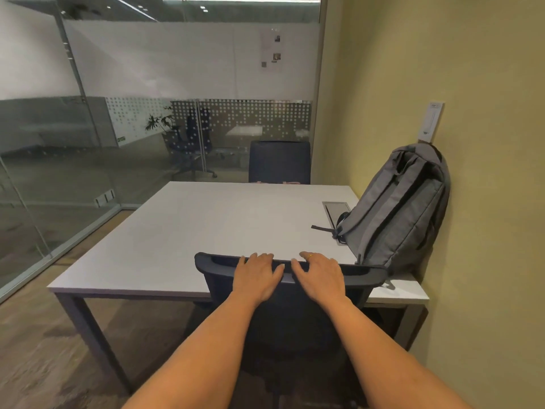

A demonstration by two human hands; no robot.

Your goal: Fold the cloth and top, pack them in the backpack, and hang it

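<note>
A grey backpack (404, 208) hangs against the yellow wall at the right from a white wall hook plate (431, 121), its lower end resting on the white table (182, 231). Its zippers look closed and a strap end lies on the table. My left hand (257, 274) and my right hand (318, 274) lie side by side on the top edge of a dark office chair's backrest (295, 314), fingers curled over the rim. No cloth or top is visible.
A second dark chair (279, 162) stands at the table's far side. A cable hatch (334, 211) is set in the tabletop near the backpack. Glass partitions run along the left and back. The yellow wall bounds the right.
</note>
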